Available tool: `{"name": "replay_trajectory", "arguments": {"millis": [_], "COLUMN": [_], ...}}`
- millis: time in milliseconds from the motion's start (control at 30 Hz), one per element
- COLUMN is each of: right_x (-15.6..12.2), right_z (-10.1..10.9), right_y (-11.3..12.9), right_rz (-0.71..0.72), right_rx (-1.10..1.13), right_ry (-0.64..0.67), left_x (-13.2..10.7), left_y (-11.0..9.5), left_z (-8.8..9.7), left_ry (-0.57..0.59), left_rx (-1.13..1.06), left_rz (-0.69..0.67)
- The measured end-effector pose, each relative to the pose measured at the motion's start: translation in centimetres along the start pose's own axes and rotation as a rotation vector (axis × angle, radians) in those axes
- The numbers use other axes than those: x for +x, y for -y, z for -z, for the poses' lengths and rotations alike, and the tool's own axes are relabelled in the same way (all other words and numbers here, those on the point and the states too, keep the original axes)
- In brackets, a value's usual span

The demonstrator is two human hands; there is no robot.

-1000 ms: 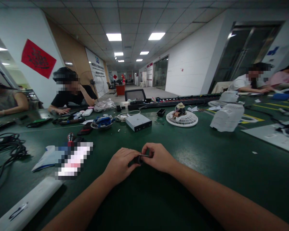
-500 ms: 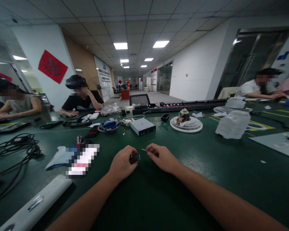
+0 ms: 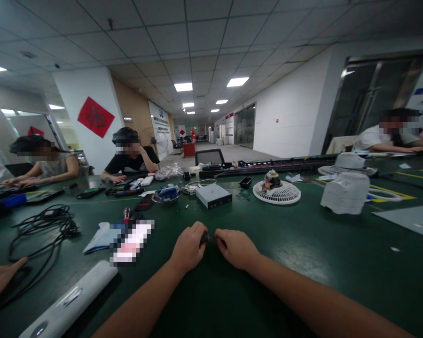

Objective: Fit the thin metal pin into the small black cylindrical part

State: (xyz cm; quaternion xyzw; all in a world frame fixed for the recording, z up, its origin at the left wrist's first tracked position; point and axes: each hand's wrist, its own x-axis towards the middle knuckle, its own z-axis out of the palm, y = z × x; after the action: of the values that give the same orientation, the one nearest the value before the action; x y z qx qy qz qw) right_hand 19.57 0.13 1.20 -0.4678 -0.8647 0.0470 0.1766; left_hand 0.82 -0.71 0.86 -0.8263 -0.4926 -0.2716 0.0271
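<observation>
My left hand (image 3: 188, 247) and my right hand (image 3: 235, 247) rest close together on the green table (image 3: 303, 253), both closed. Between their fingertips sits a small black round part (image 3: 204, 238), gripped by the left hand and mostly hidden. The right hand's fingers are pinched next to it; what they hold is too small to name here. A grey flat box (image 3: 213, 195) lies on the table beyond my hands.
A white fan grille (image 3: 277, 192) with a motor on it and a white fan housing (image 3: 344, 193) stand to the right. Black cables (image 3: 44, 225) lie at left, a white bar (image 3: 68, 303) near left. Other people sit around; another person's hand (image 3: 0, 278) shows at the left edge.
My hands were apart half a second ago, the left showing the black part and the right a thin metal piece; now they touch. The view has tilted upward.
</observation>
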Motion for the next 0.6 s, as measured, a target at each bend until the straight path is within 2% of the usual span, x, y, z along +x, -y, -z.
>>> {"name": "replay_trajectory", "arguments": {"millis": [100, 367, 600], "right_x": [0.5, 1.8, 2.5], "right_z": [0.0, 0.2, 0.6], "right_y": [0.1, 0.3, -0.9], "right_rz": [0.004, -0.041, -0.004], "right_rx": [-0.065, -0.091, -0.068], "right_ry": [0.016, 0.040, 0.016], "left_x": [0.2, 1.9, 2.5], "left_y": [0.0, 0.8, 1.1], "left_z": [-0.2, -0.8, -1.0], "left_ry": [0.016, 0.006, -0.011], "left_rx": [0.058, 0.011, -0.037], "left_rz": [-0.062, 0.023, -0.011]}}
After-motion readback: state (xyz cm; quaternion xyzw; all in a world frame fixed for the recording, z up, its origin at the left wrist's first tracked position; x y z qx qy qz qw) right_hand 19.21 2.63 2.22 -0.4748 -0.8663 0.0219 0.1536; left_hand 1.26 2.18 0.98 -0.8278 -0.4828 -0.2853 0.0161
